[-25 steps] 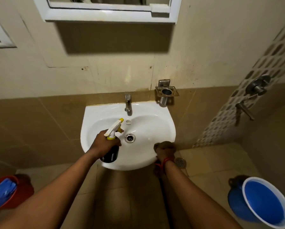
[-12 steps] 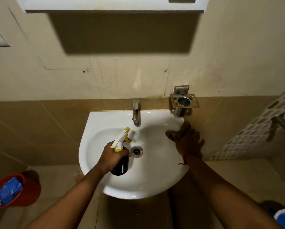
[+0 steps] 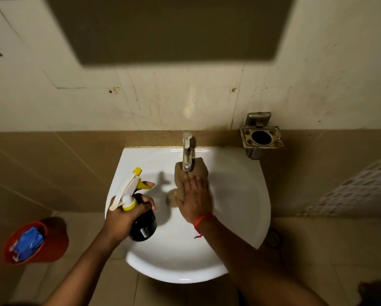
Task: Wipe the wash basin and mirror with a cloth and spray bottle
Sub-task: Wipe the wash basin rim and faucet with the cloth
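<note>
A white wash basin (image 3: 236, 195) hangs on the tiled wall, with a steel tap (image 3: 187, 152) at its back. My left hand (image 3: 124, 219) grips a dark spray bottle (image 3: 142, 224) with a white and yellow trigger head, held over the basin's left half. My right hand (image 3: 195, 200) lies flat with fingers spread, pressing a tan cloth (image 3: 199, 171) against the bowl just below the tap's spout. The cloth and hand cover the drain. The mirror is out of view; only its shadow falls on the wall above.
A steel holder (image 3: 261, 138) is fixed to the wall right of the tap. An orange bucket (image 3: 52, 241) with blue material inside stands on the floor at the left. A patterned tile wall (image 3: 362, 186) is at the right.
My right hand slid the cloth from the basin's right rim to the middle under the tap. The view dropped closer, so the mirror left the frame. The bottle stayed on the left.
</note>
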`<state>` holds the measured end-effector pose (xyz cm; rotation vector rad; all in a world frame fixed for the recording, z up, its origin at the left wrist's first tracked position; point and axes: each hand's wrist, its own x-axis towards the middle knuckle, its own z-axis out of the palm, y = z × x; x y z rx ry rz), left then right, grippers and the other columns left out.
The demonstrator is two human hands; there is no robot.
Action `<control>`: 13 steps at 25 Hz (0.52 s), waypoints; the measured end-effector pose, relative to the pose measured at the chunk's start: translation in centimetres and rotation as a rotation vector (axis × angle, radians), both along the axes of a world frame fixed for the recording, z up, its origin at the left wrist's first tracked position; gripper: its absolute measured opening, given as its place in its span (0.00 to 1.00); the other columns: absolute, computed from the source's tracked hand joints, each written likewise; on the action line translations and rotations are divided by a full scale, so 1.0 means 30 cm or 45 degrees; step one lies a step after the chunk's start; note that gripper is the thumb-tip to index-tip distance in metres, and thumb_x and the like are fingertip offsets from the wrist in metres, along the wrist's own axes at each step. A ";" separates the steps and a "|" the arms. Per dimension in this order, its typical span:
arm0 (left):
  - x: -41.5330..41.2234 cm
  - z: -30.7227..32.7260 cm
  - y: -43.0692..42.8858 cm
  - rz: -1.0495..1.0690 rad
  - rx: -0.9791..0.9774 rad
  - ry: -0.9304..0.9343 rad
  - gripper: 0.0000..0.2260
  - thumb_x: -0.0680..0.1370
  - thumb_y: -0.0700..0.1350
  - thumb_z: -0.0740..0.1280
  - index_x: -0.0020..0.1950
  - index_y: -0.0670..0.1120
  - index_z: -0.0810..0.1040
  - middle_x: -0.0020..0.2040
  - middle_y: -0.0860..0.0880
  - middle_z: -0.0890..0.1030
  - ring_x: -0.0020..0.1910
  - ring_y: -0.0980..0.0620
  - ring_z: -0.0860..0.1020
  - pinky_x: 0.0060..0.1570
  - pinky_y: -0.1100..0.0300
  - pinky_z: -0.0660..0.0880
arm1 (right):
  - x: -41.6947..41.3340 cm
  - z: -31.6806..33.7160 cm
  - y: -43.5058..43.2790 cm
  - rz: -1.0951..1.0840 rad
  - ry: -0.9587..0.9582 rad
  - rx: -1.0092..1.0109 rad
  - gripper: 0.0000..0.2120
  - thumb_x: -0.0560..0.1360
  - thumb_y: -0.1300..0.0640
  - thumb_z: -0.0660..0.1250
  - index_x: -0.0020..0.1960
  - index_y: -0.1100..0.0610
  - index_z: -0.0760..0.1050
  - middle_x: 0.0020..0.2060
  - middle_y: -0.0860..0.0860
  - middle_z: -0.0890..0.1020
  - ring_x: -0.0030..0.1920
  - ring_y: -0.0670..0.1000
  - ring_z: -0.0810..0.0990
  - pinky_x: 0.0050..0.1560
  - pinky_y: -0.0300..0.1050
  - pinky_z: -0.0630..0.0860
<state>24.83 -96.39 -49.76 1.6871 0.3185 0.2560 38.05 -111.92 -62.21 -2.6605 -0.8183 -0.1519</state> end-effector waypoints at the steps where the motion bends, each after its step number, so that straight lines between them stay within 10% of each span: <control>1: -0.016 0.017 0.001 -0.034 0.003 -0.006 0.16 0.72 0.37 0.69 0.58 0.46 0.80 0.39 0.37 0.84 0.42 0.35 0.82 0.53 0.48 0.79 | 0.044 0.006 -0.042 0.034 -0.047 0.023 0.29 0.73 0.47 0.64 0.73 0.54 0.69 0.64 0.55 0.76 0.63 0.59 0.76 0.70 0.57 0.68; 9: -0.177 0.048 0.005 -0.046 0.085 -0.057 0.17 0.69 0.43 0.69 0.58 0.50 0.81 0.40 0.41 0.85 0.43 0.36 0.83 0.52 0.50 0.80 | 0.239 0.074 -0.256 -0.354 0.054 -0.241 0.37 0.77 0.38 0.51 0.83 0.50 0.49 0.81 0.55 0.55 0.81 0.59 0.51 0.80 0.61 0.41; 13: -0.339 0.107 0.009 -0.062 0.128 -0.087 0.18 0.69 0.44 0.69 0.57 0.40 0.79 0.41 0.42 0.85 0.45 0.39 0.83 0.54 0.47 0.79 | 0.044 0.093 -0.010 0.177 0.567 0.109 0.29 0.79 0.50 0.67 0.78 0.50 0.64 0.70 0.45 0.64 0.72 0.43 0.59 0.70 0.21 0.45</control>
